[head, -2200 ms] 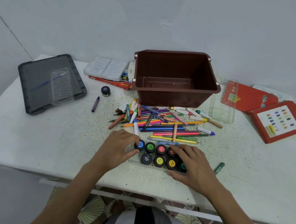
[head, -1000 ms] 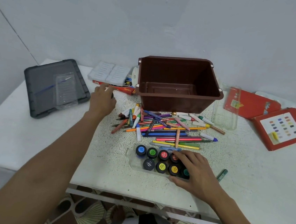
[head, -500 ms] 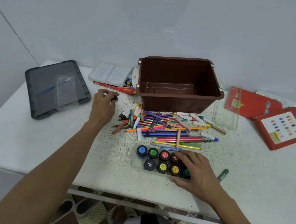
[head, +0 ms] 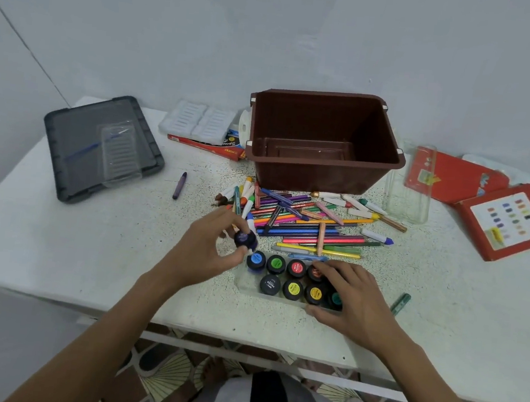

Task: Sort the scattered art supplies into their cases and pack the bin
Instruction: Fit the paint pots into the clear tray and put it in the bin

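Observation:
My left hand [head: 206, 247] pinches a small dark purple-capped paint pot [head: 245, 239] just above the left end of a clear tray [head: 243, 284] that holds several black paint pots [head: 285, 276] with coloured lids. The tray's right end is held by my right hand [head: 350, 295], fingers over the pots and thumb at the near edge. A heap of markers, pencils and crayons [head: 307, 221] lies behind the tray. An empty brown bin [head: 325, 141] stands past the heap.
A grey lid with a clear insert [head: 99, 147] lies far left. A lone purple crayon [head: 179, 185] and white trays on a red box [head: 199, 125] are mid-left. Red cases [head: 507, 219], a clear holder [head: 409, 183] and a green crayon [head: 400, 302] are right.
My left hand reached out to the far left, picked up the loose purple pot and brought it back to the tray. My right hand stayed on the tray.

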